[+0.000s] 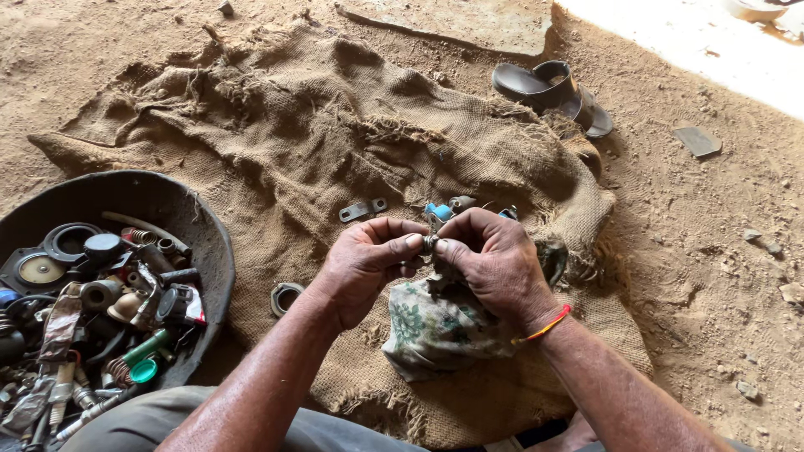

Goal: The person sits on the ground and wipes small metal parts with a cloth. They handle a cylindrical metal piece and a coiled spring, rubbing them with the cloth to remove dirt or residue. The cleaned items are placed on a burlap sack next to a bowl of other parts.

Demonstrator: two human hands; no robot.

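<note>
Head view: a small metal ring-shaped part (429, 243) is pinched between both hands above a crumpled floral cloth (440, 326) on the burlap sacking (293, 142). The part could be dropped if the pinch slackens, and it would likely be lost in the sacking's folds or the loose dirt floor (712, 251). The left hand (364, 264) is curled nearly closed, thumb and forefinger pressed on the part; the right hand (494, 259) is likewise clenched around it from the other side.
</note>
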